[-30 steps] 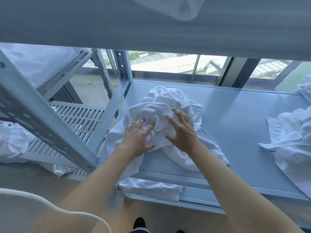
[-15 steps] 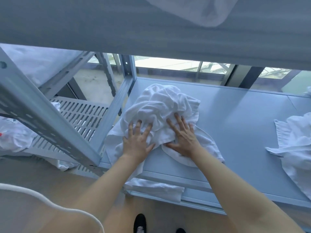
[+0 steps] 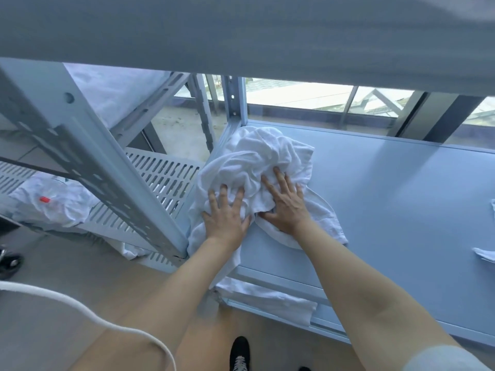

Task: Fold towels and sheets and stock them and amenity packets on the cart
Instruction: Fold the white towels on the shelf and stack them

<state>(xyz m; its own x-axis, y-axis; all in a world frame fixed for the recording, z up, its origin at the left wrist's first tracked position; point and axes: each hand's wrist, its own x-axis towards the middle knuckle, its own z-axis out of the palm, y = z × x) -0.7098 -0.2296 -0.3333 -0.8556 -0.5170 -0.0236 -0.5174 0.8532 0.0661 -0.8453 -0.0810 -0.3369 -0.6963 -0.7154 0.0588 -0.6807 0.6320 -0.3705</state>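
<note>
A crumpled white towel [image 3: 257,162] lies in a heap at the left end of a pale blue metal shelf [image 3: 388,199]. Part of it hangs over the shelf's front edge. My left hand [image 3: 226,214] presses flat on the near left side of the heap, fingers spread. My right hand [image 3: 288,203] lies flat on the heap's near right side, fingers straight and pointing away from me. Neither hand curls round the cloth.
Another white cloth [image 3: 486,253] shows at the right edge of the shelf. More white linen [image 3: 267,298] lies on the shelf below. A perforated rack [image 3: 160,180] with a bagged bundle [image 3: 53,202] stands left, behind a slanted steel upright [image 3: 112,167]. An upper shelf [image 3: 241,36] overhangs.
Both hands have flattened and pushed the towel heap leftward toward the shelf's left end. The view has shifted, so the right-hand cloth now sits almost out of frame.
</note>
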